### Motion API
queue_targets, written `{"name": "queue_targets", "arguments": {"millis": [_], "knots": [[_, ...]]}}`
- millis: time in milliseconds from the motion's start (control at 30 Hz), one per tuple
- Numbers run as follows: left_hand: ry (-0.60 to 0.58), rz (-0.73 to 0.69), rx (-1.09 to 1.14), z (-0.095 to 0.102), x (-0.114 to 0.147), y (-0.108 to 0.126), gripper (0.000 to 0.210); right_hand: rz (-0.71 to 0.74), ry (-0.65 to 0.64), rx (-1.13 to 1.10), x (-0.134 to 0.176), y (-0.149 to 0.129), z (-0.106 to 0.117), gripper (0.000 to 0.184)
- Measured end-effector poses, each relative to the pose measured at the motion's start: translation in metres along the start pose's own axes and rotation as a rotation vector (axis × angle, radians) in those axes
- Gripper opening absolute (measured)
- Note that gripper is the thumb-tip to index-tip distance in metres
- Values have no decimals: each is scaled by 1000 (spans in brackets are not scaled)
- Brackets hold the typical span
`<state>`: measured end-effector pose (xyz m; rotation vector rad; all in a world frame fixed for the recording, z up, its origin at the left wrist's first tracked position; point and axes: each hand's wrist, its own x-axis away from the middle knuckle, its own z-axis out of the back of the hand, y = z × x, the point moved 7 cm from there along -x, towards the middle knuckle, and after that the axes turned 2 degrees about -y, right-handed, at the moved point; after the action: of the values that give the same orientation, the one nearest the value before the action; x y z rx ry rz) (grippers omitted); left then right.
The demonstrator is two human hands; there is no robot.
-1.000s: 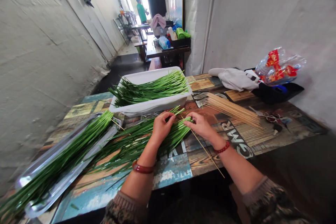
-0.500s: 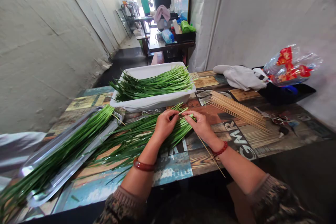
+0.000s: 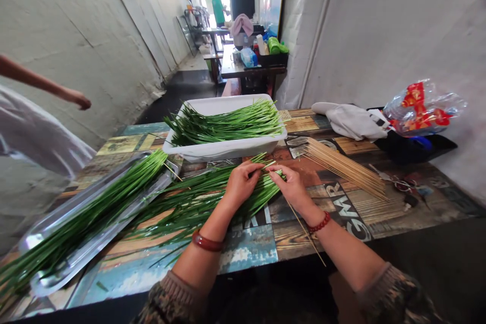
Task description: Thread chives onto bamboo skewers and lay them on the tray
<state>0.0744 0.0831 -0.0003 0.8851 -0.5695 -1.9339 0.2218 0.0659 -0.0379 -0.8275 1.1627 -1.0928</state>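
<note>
My left hand [image 3: 243, 182] pinches the pale stem end of a green chive between thumb and fingers. Close beside it, my right hand [image 3: 291, 190] is closed on a thin bamboo skewer [image 3: 306, 235], whose long end slants down toward the table's front edge. The skewer's tip is hidden among the fingers and stems. Loose chives [image 3: 190, 190] lie spread beneath both hands, leaves to the left. On the left, a metal tray [image 3: 47, 283] carries a bundle of chives [image 3: 102, 215] with a skewer end poking out near the stems.
Behind my hands stands a white tub [image 3: 224, 151] of chives. To the right lie a pile of bamboo skewers [image 3: 343, 167], scissors and keys [image 3: 408, 192], a pale cloth [image 3: 349, 120] and plastic packaging [image 3: 421, 109]. Another person's arm [image 3: 45, 86] reaches in at left; someone in green [image 3: 218, 9] stands far back.
At the left, another person's arm and more of their white clothing have come into view. My hands keep nearly the same pinch; the whole view has shifted slightly.
</note>
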Motion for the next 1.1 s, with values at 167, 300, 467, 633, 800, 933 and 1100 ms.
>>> {"name": "queue_targets", "arguments": {"millis": [167, 300, 467, 633, 800, 933, 1100], "knots": [[5, -1, -7, 0, 0, -1, 23, -3, 2, -5, 0, -2, 0, 22], [10, -15, -12, 0, 0, -1, 22, 1, 5, -11, 1, -4, 0, 22], [23, -40, -16, 0, 0, 0, 19, -3, 7, -10, 1, -4, -1, 22], [25, -60, -49, -1, 0, -2, 17, -8, 10, -10, 1, -4, -1, 22], [11, -74, -49, -3, 0, -4, 18, -13, 11, -5, 1, -4, -1, 22], [15, -63, -32, -3, 0, -4, 18, -18, 11, -10, 1, -4, -1, 22], [-14, -69, -9, -4, 0, -1, 15, -54, 11, 22, 1, 1, -1, 22]]}}
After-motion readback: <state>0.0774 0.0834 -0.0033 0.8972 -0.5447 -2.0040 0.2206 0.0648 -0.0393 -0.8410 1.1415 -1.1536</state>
